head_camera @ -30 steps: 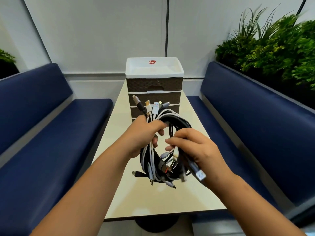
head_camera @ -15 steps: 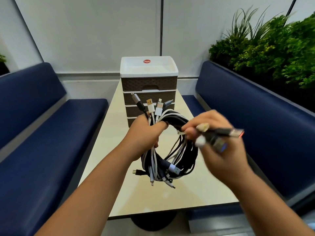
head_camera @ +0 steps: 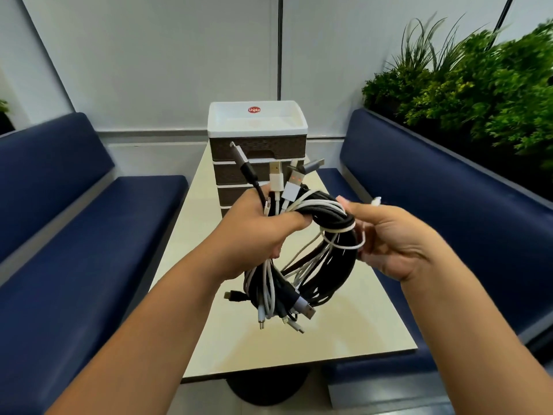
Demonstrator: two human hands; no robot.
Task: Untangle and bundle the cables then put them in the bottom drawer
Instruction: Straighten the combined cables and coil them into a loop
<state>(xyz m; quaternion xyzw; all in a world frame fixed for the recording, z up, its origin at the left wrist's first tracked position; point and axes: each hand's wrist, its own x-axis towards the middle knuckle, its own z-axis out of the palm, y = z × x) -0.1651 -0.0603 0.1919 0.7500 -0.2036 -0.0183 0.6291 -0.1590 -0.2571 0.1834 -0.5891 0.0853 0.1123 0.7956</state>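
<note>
A coiled bundle of black, white and grey cables hangs in the air above the table. My left hand grips the top left of the coil, with several USB plugs sticking up from the fist. My right hand holds a white cable that loops around the right side of the coil, its plug end poking out above my fingers. More plug ends dangle from the coil's bottom. Behind it stands a drawer unit with brown fronts and a white top; all visible drawers are closed, the bottom one hidden by my hands.
The cream table runs away from me between two blue benches. Green plants rise behind the right bench. A white wall closes off the far end.
My right hand has dropped the handful of plugs it lifted and now winds a white cable around the coil's right side. The left hand keeps its grip.
</note>
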